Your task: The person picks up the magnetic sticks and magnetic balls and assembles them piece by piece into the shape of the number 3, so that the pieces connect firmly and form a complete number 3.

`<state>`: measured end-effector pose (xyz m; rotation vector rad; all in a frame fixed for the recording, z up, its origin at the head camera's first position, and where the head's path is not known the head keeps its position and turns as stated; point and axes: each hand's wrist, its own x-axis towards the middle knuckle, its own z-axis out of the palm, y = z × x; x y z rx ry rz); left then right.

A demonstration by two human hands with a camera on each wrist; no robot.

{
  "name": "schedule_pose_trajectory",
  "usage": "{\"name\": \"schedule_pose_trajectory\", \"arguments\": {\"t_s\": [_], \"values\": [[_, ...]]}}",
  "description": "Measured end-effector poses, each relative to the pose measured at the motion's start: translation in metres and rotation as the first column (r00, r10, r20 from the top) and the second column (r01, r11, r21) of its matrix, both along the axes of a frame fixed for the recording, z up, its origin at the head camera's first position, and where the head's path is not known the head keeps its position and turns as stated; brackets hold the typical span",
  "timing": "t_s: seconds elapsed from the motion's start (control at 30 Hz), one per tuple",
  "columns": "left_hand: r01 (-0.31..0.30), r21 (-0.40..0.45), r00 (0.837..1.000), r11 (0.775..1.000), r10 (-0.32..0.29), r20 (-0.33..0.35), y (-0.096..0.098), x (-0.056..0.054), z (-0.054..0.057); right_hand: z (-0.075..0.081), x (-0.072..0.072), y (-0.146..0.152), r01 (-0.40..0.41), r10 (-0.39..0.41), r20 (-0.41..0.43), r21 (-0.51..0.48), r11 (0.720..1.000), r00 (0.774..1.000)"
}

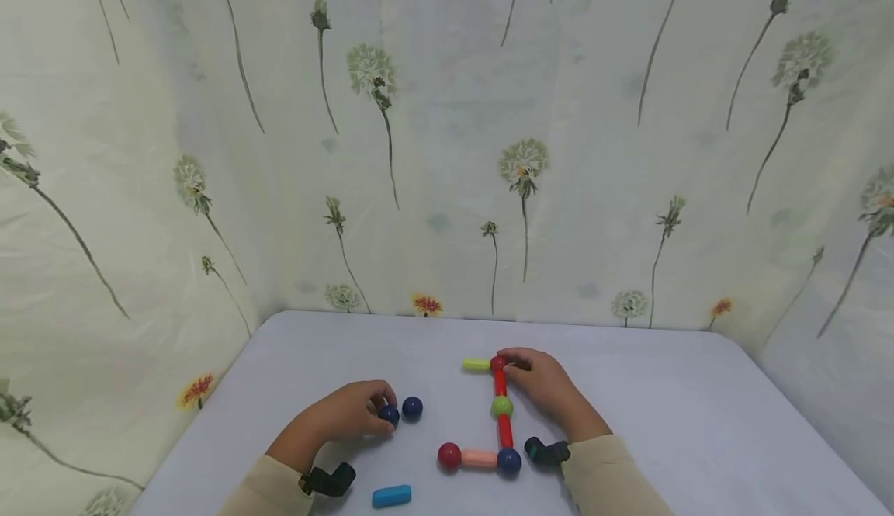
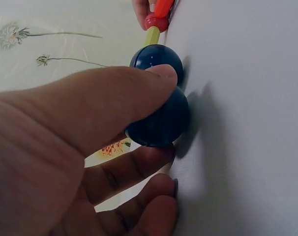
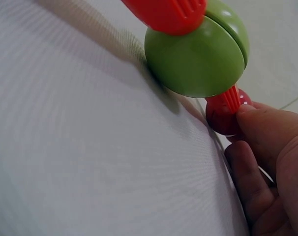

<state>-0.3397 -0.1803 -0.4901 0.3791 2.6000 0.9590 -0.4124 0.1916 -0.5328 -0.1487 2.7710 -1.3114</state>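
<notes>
My left hand [image 1: 358, 411] pinches a dark blue ball [image 2: 161, 118] between thumb and fingers, low over the table. Just beyond it lies a second dark blue ball [image 1: 413, 408]. With its thumb and fingers my right hand [image 1: 545, 382] holds the red ball [image 1: 498, 364] at the far end of a joined chain. From that ball a yellow-green rod [image 1: 476, 364] points left. Toward me run a red rod [image 1: 500, 383], a green ball [image 1: 501, 406], another red rod [image 1: 505, 431] and a blue ball [image 1: 509, 462]. A pink rod [image 1: 479, 459] links this to a larger red ball [image 1: 450, 456].
A loose light blue rod [image 1: 392, 496] lies near the front, right of my left wrist. The white table [image 1: 670, 392] meets a backdrop [image 1: 447, 151] printed with dandelions at its far edge. Black wrist devices [image 1: 547, 451] sit on both arms.
</notes>
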Motion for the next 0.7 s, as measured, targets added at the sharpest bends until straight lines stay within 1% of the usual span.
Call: {"name": "schedule_pose_trajectory", "arguments": {"t_s": [0.27, 0.37, 0.53, 0.7], "values": [[-0.011, 0.005, 1.000, 1.000, 0.011, -0.017, 0.0011, 0.0014, -0.0025, 0.0032, 0.0023, 0.0010, -0.010, 0.010, -0.014, 0.015, 1.000, 1.000], [-0.014, -0.011, 1.000, 1.000, 0.014, -0.027, 0.0024, 0.0026, -0.0016, 0.0031, 0.0039, 0.0000, -0.015, 0.015, -0.021, 0.006, 1.000, 1.000], [-0.021, -0.062, 0.998, 0.998, 0.017, -0.054, 0.0059, 0.0043, 0.0013, -0.0002, 0.0044, -0.0007, -0.023, 0.023, -0.040, 0.001, 1.000, 0.999], [-0.063, -0.095, 0.995, 0.994, 0.055, -0.086, 0.0069, 0.0039, 0.0019, 0.0011, 0.0025, -0.0002, -0.028, 0.028, -0.052, 0.007, 1.000, 0.998]]}}
